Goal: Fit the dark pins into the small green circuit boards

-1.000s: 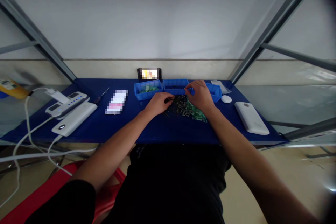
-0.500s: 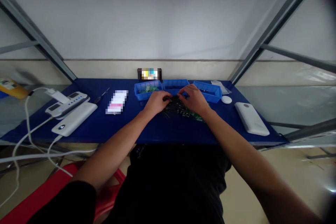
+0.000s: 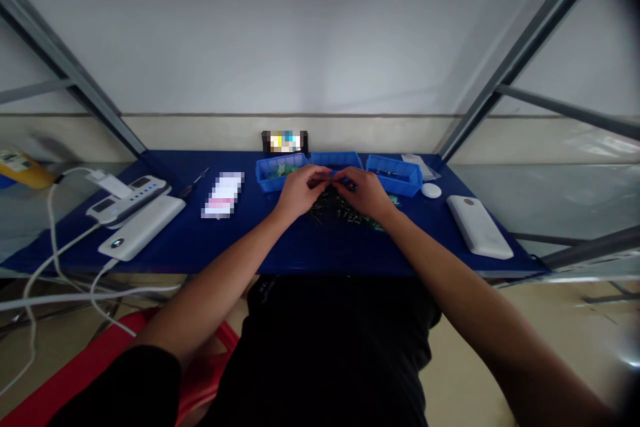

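Note:
Over the middle of the blue tabletop (image 3: 300, 247), my left hand (image 3: 303, 190) and my right hand (image 3: 364, 192) meet fingertip to fingertip. Both are closed in a pinch, and whatever sits between the fingers is too small to make out. Beneath them lies a pile of small dark and metallic pieces (image 3: 350, 215), with thin pin-like pieces (image 3: 316, 212) on its left and green bits (image 3: 377, 223) on its right. Behind the hands stand three blue bins: the left bin (image 3: 270, 183) holds green pieces, the middle bin (image 3: 337, 159) is partly hidden, and the right bin (image 3: 407, 183) holds small dark parts.
A phone with a blurred screen (image 3: 223, 193) lies on the left, near a thin tool (image 3: 194, 183). White power banks (image 3: 143, 228) and a power strip (image 3: 129, 200) with cables fill the left end. On the right are a round white object (image 3: 431, 191) and another power bank (image 3: 480, 227).
My right hand has moved slightly left and down, and its fingertips now meet those of my left hand. More of the right bin shows.

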Available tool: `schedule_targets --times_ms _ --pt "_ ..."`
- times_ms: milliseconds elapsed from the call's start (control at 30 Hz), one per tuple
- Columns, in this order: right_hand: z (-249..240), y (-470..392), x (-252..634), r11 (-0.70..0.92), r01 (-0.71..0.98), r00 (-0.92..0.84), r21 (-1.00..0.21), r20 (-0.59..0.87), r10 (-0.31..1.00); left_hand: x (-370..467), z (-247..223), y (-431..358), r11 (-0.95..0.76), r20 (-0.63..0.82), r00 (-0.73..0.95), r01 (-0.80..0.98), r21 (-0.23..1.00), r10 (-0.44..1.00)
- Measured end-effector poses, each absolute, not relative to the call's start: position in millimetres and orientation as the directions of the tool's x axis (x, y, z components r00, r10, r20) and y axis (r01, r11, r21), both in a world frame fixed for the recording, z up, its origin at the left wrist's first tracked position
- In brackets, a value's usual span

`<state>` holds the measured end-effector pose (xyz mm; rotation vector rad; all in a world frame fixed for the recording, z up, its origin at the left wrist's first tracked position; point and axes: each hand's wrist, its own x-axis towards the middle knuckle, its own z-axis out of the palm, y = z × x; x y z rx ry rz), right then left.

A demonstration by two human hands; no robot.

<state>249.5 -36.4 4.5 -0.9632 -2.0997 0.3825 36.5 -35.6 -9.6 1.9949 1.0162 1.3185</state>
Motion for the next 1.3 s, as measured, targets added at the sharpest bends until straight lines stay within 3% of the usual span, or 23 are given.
schedule_targets --times_ms 367,567,800,1000,1300 --pt "5.8 -42.2 246.7 0.621 0.497 -0.367 -0.607 0.501 0.784 40.8 -5.2 -37.3 -0.516 0.482 0.229 0.119 0.848 0.845" --pt "8.1 -40.5 249.9 0.644 0.541 -0.338 -0.542 0.561 0.756 36.0 -8.3 -33.7 -0.53 0.507 0.154 0.237 0.814 0.848" --pt "5.2 -39.4 250.2 0.568 0.595 -0.244 -0.568 0.546 0.801 38.2 -10.0 -39.7 -0.444 0.368 0.316 0.217 0.869 0.875" --pt "5.7 -38.9 251.3 0.62 0.549 -0.275 -0.561 0.579 0.768 40.6 -10.7 -38.6 -0.526 0.438 0.364 0.19 0.829 0.822" --pt "5.6 -38.8 248.5 0.726 0.427 -0.351 -0.539 0.641 0.683 34.7 -3.6 -37.8 -0.626 0.577 0.247 0.363 0.69 0.779"
